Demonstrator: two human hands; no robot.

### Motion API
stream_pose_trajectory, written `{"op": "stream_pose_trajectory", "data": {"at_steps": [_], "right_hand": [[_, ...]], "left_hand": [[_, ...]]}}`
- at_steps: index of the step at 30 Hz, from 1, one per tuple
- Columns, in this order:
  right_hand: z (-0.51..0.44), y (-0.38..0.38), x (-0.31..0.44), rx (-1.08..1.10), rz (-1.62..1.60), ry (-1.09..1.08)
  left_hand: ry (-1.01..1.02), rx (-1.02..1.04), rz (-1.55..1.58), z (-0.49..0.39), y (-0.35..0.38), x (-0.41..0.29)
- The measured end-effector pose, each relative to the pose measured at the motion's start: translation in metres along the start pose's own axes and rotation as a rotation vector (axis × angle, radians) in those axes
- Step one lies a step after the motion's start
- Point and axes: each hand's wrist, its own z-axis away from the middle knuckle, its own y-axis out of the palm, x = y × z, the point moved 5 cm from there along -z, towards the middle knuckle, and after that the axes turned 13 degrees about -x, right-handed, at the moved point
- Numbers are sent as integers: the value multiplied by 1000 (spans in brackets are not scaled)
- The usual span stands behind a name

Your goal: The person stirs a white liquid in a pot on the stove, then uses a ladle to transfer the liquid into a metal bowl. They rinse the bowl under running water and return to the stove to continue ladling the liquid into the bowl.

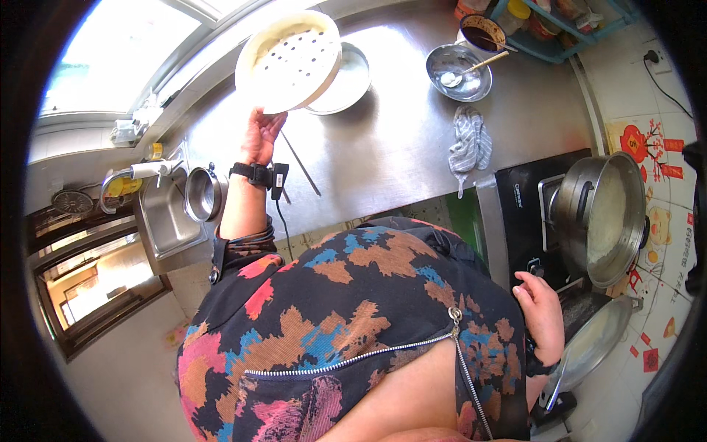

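Observation:
In my left hand (260, 138) is the rim of a round cream-coloured strainer (287, 61), its base dotted with holes, tilted up above the counter. Just behind it, and partly covered by it, stands a pale round basin (349, 83). A pair of thin sticks (300, 163), perhaps chopsticks, lies on the steel below my wrist. My right hand (541, 315) is beside the gas stove (522, 221), fingers apart and holding nothing. Its fingertips are close to the stove knob (534, 266); whether they touch it I cannot tell.
A large steel pot (574, 221) with pale contents sits on the stove, near a wok (596, 342) with a metal-handled utensil. On the counter (381, 182) are a steel bowl (458, 88) with a spoon, an enamel mug (481, 32) and a striped cloth (469, 141). A sink (165, 221) lies left.

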Motion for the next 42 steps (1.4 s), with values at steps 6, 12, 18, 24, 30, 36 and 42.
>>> {"op": "stream_pose_trajectory", "data": {"at_steps": [6, 12, 18, 24, 30, 36, 42], "right_hand": [[-9, 7, -4, -39, 64, 23], [-19, 17, -16, 1, 78, -33], [-21, 23, -28, -34, 86, -44], [-12, 31, -44, 19, 16, -6], [-6, 28, -62, -49, 61, -20], [4, 36, -82, -10, 15, 27], [25, 37, -101, -43, 16, 93]], "left_hand": [[-29, -5, -4, -9, -14, 13], [-113, 79, 46, -3, -17, 19], [-103, 171, 76, 14, -16, 6], [-79, 141, 46, 20, -12, 0], [38, 161, -160, 27, 25, 19], [-32, 347, -263, 24, 112, 87], [-125, 388, -371, 17, 187, 150]]}}
